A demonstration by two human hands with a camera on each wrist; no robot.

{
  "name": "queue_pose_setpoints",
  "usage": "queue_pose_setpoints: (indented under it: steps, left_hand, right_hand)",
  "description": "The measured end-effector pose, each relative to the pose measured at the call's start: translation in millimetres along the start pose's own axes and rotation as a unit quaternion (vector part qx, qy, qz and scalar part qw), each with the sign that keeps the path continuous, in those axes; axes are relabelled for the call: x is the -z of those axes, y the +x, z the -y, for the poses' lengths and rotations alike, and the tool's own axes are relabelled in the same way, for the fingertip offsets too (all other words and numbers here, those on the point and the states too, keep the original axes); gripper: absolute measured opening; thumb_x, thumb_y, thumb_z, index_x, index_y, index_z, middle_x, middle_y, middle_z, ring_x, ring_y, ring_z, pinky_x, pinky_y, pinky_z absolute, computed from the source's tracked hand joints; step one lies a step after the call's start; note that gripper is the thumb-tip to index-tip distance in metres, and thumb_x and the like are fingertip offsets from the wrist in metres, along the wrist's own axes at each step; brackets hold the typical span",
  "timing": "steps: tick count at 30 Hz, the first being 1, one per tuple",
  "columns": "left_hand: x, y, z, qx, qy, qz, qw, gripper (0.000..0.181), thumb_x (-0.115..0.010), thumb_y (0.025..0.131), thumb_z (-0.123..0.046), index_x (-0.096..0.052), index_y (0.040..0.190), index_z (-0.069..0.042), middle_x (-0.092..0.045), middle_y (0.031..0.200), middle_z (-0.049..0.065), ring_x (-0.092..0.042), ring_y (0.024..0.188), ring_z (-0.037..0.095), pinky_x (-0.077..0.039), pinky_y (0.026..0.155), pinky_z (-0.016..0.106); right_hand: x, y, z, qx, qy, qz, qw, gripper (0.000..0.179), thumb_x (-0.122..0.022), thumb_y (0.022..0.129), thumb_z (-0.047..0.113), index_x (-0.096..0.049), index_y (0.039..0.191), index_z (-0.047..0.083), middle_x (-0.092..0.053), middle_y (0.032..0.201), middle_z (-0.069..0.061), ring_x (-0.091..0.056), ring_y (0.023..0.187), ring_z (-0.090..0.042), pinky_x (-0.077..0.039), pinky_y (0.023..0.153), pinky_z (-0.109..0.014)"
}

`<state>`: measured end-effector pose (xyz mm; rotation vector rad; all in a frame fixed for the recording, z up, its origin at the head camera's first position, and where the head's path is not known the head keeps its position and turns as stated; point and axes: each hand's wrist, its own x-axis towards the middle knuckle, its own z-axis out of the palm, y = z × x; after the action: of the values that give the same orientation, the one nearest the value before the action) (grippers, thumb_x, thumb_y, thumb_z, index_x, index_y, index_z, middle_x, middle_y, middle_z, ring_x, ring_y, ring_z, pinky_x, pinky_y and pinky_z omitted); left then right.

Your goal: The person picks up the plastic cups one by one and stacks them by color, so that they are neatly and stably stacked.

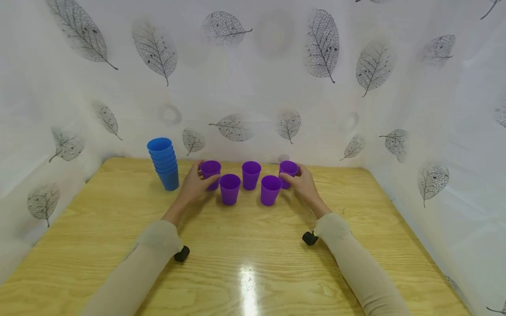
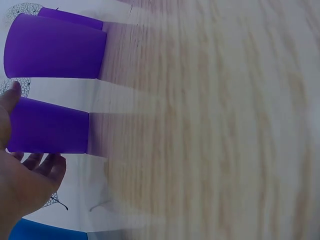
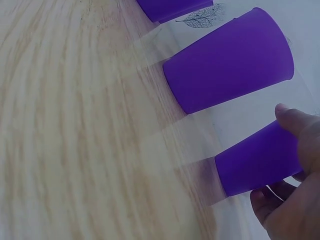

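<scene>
Several purple cups stand upright on the table in two staggered rows. My left hand [image 1: 195, 183] has its thumb and fingers around the back-left purple cup [image 2: 52, 127]. At the other end of the back row, my right hand [image 1: 303, 181] holds the back-right purple cup [image 3: 260, 162] the same way, thumb on the near side. Between them stands the back-middle purple cup [image 1: 251, 176]. In front are the front-left purple cup [image 1: 229, 193] and the front-right purple cup [image 1: 270, 194], neither touched by a hand. Both held cups have their bases on or very near the table.
A tall stack of nested blue cups [image 1: 163, 163] stands left of my left hand. The wooden table [image 1: 221, 259] ends at a pale, leaf-patterned cloth [image 1: 261, 87] behind the cups. Black wrist cameras hang under both sleeves.
</scene>
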<state>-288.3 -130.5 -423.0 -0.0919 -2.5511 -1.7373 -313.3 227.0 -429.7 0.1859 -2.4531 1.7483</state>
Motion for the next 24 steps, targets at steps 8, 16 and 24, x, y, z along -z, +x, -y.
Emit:
queue_pose_setpoints:
  steps: [8,16,24]
  left_hand:
    - [-0.8,4.3,-1.4,-0.008,0.013,-0.001,0.9999,0.079,-0.069,0.101,-0.033,-0.027,0.159,0.001,-0.043,0.155,0.026,-0.041,0.144,0.042,-0.033,0.121,0.053]
    - [4.9,2.3,0.4,-0.026,0.044,0.003,0.9987,0.066,-0.072,0.100,-0.031,-0.042,0.152,-0.002,-0.054,0.145,0.024,-0.050,0.136,0.040,-0.038,0.118,0.052]
    - [15.1,-6.6,-1.9,-0.020,0.069,0.021,0.9972,0.066,-0.072,0.100,-0.030,-0.043,0.150,0.000,-0.053,0.145,0.027,-0.049,0.136,0.045,-0.043,0.114,0.053]
  right_hand:
    - [0.5,0.6,0.0,0.000,-0.005,-0.002,1.0000,0.060,-0.079,0.093,0.018,-0.050,0.140,-0.007,-0.062,0.128,-0.025,-0.058,0.119,-0.034,-0.046,0.110,-0.044]
    - [8.3,-6.4,-3.3,0.016,-0.030,0.021,0.9992,0.053,-0.077,0.096,0.025,-0.055,0.137,0.000,-0.065,0.126,-0.018,-0.060,0.117,-0.031,-0.046,0.108,-0.045]
    - [19.7,-20.5,-10.5,0.051,-0.077,0.019,0.9955,0.053,-0.076,0.096,0.028,-0.057,0.138,0.002,-0.067,0.124,-0.017,-0.061,0.113,-0.031,-0.050,0.103,-0.046]
